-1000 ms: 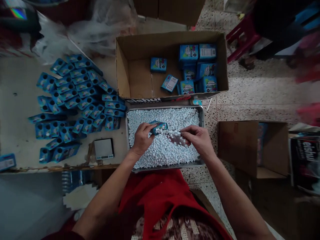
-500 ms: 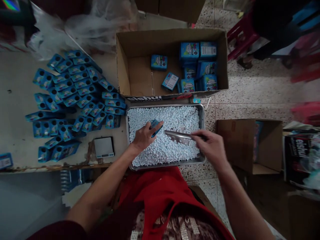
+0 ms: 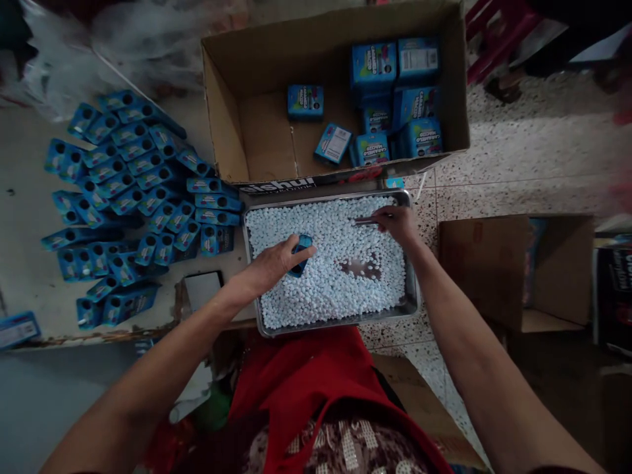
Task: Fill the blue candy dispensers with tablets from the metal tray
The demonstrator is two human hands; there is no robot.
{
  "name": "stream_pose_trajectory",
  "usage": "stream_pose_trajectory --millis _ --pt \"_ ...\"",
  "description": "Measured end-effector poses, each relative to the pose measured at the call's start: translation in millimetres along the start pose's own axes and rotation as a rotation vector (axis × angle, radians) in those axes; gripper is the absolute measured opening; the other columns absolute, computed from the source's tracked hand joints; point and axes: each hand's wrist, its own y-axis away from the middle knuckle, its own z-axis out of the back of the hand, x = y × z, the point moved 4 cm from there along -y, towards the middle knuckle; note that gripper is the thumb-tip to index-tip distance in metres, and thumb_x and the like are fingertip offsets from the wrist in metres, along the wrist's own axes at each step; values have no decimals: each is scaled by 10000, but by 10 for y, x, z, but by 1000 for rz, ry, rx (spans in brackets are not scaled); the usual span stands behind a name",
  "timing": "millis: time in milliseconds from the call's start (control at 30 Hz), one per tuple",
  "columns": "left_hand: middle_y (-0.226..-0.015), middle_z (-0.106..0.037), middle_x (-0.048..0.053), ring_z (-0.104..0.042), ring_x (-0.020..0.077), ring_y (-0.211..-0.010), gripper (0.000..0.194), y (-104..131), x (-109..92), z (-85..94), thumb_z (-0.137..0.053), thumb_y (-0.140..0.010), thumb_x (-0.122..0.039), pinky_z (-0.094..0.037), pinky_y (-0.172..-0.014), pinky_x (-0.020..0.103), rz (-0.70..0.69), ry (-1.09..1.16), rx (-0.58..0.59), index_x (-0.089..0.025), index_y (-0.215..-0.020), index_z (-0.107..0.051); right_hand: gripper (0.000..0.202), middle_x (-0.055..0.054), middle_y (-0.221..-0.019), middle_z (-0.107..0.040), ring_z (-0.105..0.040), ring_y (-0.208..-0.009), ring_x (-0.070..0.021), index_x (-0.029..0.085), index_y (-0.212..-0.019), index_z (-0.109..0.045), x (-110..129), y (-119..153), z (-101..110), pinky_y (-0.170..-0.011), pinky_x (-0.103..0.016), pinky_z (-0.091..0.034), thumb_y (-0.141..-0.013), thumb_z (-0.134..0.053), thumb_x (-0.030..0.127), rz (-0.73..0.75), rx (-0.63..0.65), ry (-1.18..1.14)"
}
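A metal tray full of small pale candies lies in front of me. Over its left half my left hand grips a small blue box, fingers wrapped round its sides. Near the tray's far right corner my right hand is closed on the handle of a metal scoop, whose tip rests at the candies. A patch of the tray's bottom shows through the candies right of centre. Many similar blue boxes with round holes in their tops stand to the left.
Beyond the tray stands a large open cardboard box holding several blue boxes. A small scale sits left of the tray, partly behind my forearm. Another open carton is at the right. Clear plastic bags lie at the far left.
My right hand has moved the scoop away from me, from the tray's middle toward its far right side. My left hand still holds the blue box, slightly further left. The view has shifted.
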Motion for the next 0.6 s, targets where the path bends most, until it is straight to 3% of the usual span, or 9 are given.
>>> stream_pose_trajectory --millis 67,133,200,267,333,467,600 --pt "-1261 -636 84 -617 250 -1163 432 -45 17 51 -475 -906 -62 -502 -1048 448 -112 26 -65 -302 -1220 -651 340 3 -483 -601 -545 -436 -106 114 -850 -798 76 -3 -451 -465 -216 -396 -745 -752 434 8 108 -28" --pt "-1236 -666 63 -577 239 -1256 260 -66 -4 86 -507 -939 -106 -422 -1156 492 -231 97 -83 -279 -1029 -679 326 23 -455 -575 -501 -406 -88 123 -829 -796 136 31 -856 -450 -209 -367 -744 -747 434 -20 199 -71" --pt "-1165 -691 50 -616 209 -1189 204 -11 -51 113 -526 -946 -118 -457 -1122 445 -285 148 -62 -270 -956 -662 325 40 -437 -554 -460 -385 -77 127 -814 -788 160 78 -1131 -438 -209 -350 -722 -757 438 -66 269 -139" --pt "-1071 -701 52 -657 202 -1061 166 128 -104 149 -560 -930 -126 -524 -991 376 -242 141 -65 -262 -961 -649 343 43 -440 -550 -442 -388 -75 127 -798 -777 147 139 -1217 -428 -215 -338 -679 -787 448 -116 302 -237" --pt "-1048 -701 62 -666 221 -1011 165 320 -149 196 -628 -901 -160 -540 -890 349 -135 115 -131 -263 -1030 -641 361 35 -478 -577 -445 -413 -73 128 -783 -765 120 225 -1122 -427 -219 -337 -633 -825 450 -155 292 -359" --pt "-1080 -713 76 -680 263 -1017 319 623 -176 231 -745 -852 -264 -545 -839 365 140 93 -329 -269 -1150 -630 320 24 -554 -619 -472 -465 -66 143 -811 -774 207 497 -658 -435 -210 -339 -634 -860 396 -181 252 -496" --pt "-1019 -722 70 -696 284 -956 289 601 -177 194 -782 -828 -345 -548 -780 381 316 30 -412 -264 -1080 -665 245 14 -591 -640 -469 -476 -63 165 -834 -785 596 804 -276 -428 -209 -341 -691 -850 354 -181 269 -458"
